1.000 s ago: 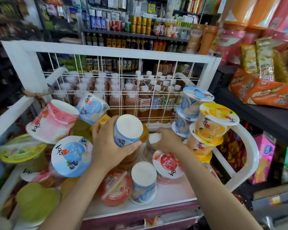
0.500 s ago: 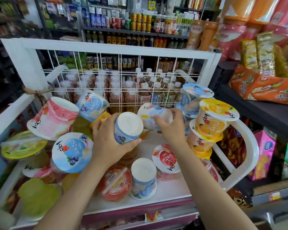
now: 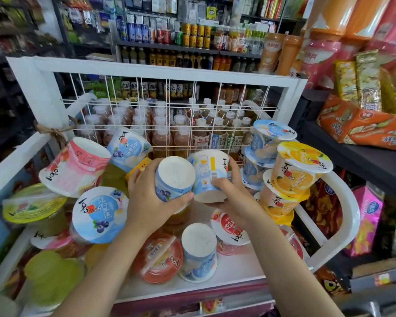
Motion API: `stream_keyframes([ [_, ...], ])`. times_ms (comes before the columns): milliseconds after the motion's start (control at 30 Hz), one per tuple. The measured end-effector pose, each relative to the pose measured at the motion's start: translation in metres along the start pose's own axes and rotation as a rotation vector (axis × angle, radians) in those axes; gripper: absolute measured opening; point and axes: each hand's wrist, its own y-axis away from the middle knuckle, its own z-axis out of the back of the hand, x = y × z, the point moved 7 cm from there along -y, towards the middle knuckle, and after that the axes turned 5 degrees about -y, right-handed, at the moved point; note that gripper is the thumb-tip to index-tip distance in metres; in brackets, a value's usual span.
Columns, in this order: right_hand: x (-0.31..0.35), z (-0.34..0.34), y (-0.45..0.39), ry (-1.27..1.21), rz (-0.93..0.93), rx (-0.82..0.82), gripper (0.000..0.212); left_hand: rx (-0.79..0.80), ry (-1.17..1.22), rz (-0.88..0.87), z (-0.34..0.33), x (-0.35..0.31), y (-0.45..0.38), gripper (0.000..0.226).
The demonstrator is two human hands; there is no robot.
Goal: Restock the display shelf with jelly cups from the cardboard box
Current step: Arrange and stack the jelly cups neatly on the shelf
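My left hand (image 3: 150, 202) grips a blueberry jelly cup (image 3: 174, 178) held with its white base towards me, above the middle of the white display shelf (image 3: 238, 268). My right hand (image 3: 232, 194) grips a second blue jelly cup (image 3: 209, 172), tilted on its side right beside the first, the two cups touching. Several more jelly cups lie on the shelf: a pink cup (image 3: 76, 167) and a blue cup (image 3: 100, 215) on the left, an upside-down blue cup (image 3: 199, 250) in front, stacked orange cups (image 3: 294, 175) on the right. The cardboard box is not in view.
A white wire grid (image 3: 169, 106) backs the shelf, with rows of bottled drinks (image 3: 181, 131) behind it. A curved white rail (image 3: 348, 213) bounds the right side. Orange snack packs (image 3: 364, 129) sit on a dark shelf to the right. Green jelly packs (image 3: 50, 271) lie at the front left.
My right hand picked a blue cup up from the shelf floor and brought it up and left against the cup in my left hand, which stayed almost still.
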Motion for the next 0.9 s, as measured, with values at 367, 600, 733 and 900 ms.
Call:
stream_keyframes([
  [367, 0.019, 0.018, 0.001, 0.351, 0.223, -0.316, 0.055, 0.011, -0.007, -0.023, -0.001, -0.001, 0.001, 0.081],
  [600, 0.028, 0.031, -0.012, 0.991, 0.311, -0.522, 0.064, 0.006, -0.005, -0.037, 0.000, -0.006, 0.002, 0.078],
  [733, 0.006, 0.038, -0.027, 1.068, 0.154, -0.498, 0.058, 0.008, -0.014, -0.037, -0.001, -0.004, 0.002, 0.081],
  [900, -0.011, 0.046, -0.032, 1.110, 0.063, -0.361, 0.044, -0.006, -0.017, -0.053, 0.000, -0.005, 0.001, 0.081],
])
